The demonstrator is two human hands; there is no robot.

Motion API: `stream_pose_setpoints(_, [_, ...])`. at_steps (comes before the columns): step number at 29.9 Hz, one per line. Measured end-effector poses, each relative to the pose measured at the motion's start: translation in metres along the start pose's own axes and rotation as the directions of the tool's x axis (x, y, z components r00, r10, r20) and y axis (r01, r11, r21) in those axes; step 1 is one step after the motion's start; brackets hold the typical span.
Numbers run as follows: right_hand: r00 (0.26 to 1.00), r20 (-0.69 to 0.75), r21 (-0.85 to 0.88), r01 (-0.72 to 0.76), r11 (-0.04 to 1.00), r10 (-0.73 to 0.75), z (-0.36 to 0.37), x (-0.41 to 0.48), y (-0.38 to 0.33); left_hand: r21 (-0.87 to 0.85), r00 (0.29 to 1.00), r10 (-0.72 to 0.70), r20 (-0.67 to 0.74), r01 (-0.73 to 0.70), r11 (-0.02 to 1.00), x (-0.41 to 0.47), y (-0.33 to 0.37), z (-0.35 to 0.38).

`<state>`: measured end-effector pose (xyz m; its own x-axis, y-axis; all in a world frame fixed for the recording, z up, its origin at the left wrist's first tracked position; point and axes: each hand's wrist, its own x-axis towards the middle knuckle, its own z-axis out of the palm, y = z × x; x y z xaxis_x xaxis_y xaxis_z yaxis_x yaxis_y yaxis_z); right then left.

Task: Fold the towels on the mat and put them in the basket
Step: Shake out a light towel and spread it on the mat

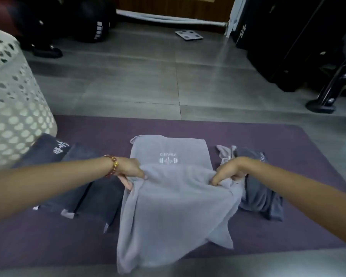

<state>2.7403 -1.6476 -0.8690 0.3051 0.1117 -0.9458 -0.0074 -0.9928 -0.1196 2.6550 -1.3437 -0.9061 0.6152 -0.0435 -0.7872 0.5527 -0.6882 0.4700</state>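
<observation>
Towel, light grey [174, 206]: lies along the middle of the purple mat [288, 140]. Its far part is flat on the mat, with a white dumbbell logo [168, 159] facing up. Its near part is rumpled and reaches past the mat's near edge.

Left hand [130, 168]: over the mat's middle, fingers curled round the left edge of the light grey towel and bunching the cloth. A bracelet of reddish beads [113, 164] sits on the wrist.

Right hand [228, 170]: over the mat's middle, level with the left hand, fingers clenched on the right edge of the same towel. The cloth is stretched between the two hands.

Towels, dark [100, 196]: folded, lying side by side and overlapping on the mat's left part, touching the light grey towel. The farthest one shows a white logo [59, 148].

Towels, mid grey [262, 196]: crumpled heap on the mat's right part, just beside the right hand. A pale cloth [225, 153] lies at the heap's far end.

Basket, white, perforated wall [14, 108]: upright at the mat's far left corner. Its inside is out of view.

Floor, grey tiles [148, 86]: surrounds the mat.

Scale, flat, pale [188, 35]: on the floor well beyond the mat's far edge.

Bag, black with white lettering [96, 25]: beyond the mat's far left.

Equipment, black [288, 47]: beyond the mat's far right.
</observation>
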Motion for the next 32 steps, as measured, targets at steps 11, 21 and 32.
stream_pose_setpoints(11, [0.799,-0.599,0.281,0.270,0.921,-0.051,-0.070,0.163,0.004,-0.080,0.810,0.180,-0.558,-0.269,0.960,0.135,-0.050,-0.061])
stream_pose_setpoints(21, [0.347,-0.917,0.374,0.582,0.722,0.195,-0.101,0.221,0.005,-0.465,0.684,0.031,-0.729,-0.527,0.711,0.184,-0.052,-0.067])
stream_pose_setpoints(32, [0.507,-0.860,0.370,0.556,0.744,0.050,-0.107,0.244,-0.008,-0.396,0.727,0.009,-0.687,-0.384,0.834,0.214,-0.045,-0.070])
